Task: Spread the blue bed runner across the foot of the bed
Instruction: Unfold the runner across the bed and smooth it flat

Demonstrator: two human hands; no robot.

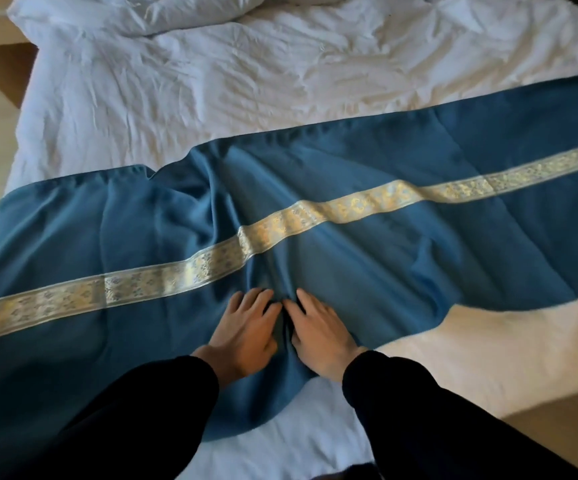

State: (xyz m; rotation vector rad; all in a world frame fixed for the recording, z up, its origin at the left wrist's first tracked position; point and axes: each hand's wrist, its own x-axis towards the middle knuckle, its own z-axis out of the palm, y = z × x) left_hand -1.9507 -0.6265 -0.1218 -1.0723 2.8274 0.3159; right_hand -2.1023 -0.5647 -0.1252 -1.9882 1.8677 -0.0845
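Where runner (367, 161) bunches, bed (176, 81) lies rumpled

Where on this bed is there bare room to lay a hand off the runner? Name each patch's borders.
White duvet between the runner and the pillow; white strip right of the right hand, below the runner. Crowded: folds by the left hand.

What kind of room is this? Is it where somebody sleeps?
Most likely a bedroom, perhaps a hotel room. There is a big bed with a rumpled white duvet, and a blue bed runner with a gold patterned band lies across its foot, the sort hotels often use.
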